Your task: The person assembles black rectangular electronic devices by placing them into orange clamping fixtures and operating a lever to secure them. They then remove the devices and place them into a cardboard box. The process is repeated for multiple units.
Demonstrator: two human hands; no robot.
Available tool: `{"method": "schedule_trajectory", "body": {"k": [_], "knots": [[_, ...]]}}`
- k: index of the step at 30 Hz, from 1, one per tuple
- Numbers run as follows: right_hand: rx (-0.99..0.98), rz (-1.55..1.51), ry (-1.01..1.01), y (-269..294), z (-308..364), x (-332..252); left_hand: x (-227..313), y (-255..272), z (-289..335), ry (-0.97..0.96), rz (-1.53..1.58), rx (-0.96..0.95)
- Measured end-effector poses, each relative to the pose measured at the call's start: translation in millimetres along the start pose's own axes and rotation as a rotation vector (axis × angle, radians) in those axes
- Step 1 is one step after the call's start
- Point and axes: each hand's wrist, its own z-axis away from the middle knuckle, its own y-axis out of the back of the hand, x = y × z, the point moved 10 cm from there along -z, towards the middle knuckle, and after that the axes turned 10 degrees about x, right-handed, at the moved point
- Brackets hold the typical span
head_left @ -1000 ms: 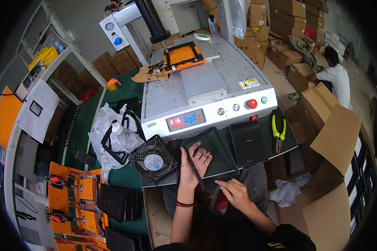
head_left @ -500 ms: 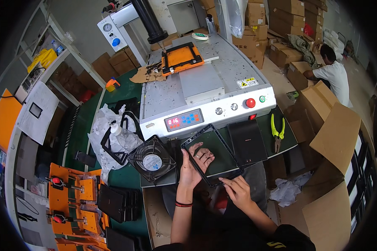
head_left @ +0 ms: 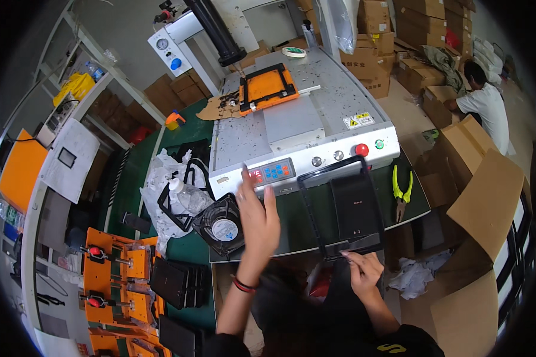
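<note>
My right hand (head_left: 364,273) pinches the lower edge of a black rectangular frame (head_left: 313,217), which stands tilted over the front of the green bench. My left hand (head_left: 259,220) is raised with its fingers apart, holding nothing, before the control panel (head_left: 275,172) of a white bench machine. Seen partly through the frame, a flat black panel (head_left: 358,205) lies on the bench. Left of the frame, a black fan (head_left: 223,223) sits partly behind my left hand. Up on the machine, an orange fixture (head_left: 268,89) carries another black frame.
Green-handled pliers (head_left: 402,190) lie at the bench's right. A clear bottle (head_left: 190,196) and plastic wrap (head_left: 155,190) are at the left, above stacked black panels (head_left: 178,282) and orange clamp fixtures (head_left: 104,268). Open cardboard boxes (head_left: 482,208) stand at right; a person (head_left: 485,110) crouches beyond.
My left hand has let go of the black frame and risen toward the control panel. The frame, in my right hand, has shifted right over the flat black panel. The view has shifted slightly.
</note>
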Motion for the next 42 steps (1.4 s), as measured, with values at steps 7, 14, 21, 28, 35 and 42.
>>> {"method": "schedule_trajectory", "body": {"k": [7,14,21,28,35,42], "knots": [[0.046,-0.090,0.048,18.7,-29.7,2.3,-48.7,-53.2,-176.0,-0.245,-0.455,-0.121],[0.042,0.013,-0.029,59.5,-32.7,35.8,-75.2,-118.1,-240.5,0.138,-0.557,-0.417],[0.108,0.086,-0.120,87.7,-25.5,59.8,-67.1,-158.8,-250.8,0.162,-0.602,-0.486],[0.254,0.081,-0.155,85.2,-51.0,63.4,-87.4,-185.3,-258.4,0.293,-0.635,-0.478],[0.311,-0.003,-0.113,71.0,-127.4,36.3,-45.9,-157.6,-257.7,0.473,-0.338,-0.550],[0.183,-0.205,-0.167,-16.0,-201.9,25.0,34.2,-13.1,-213.2,0.127,-0.339,-0.503]]}}
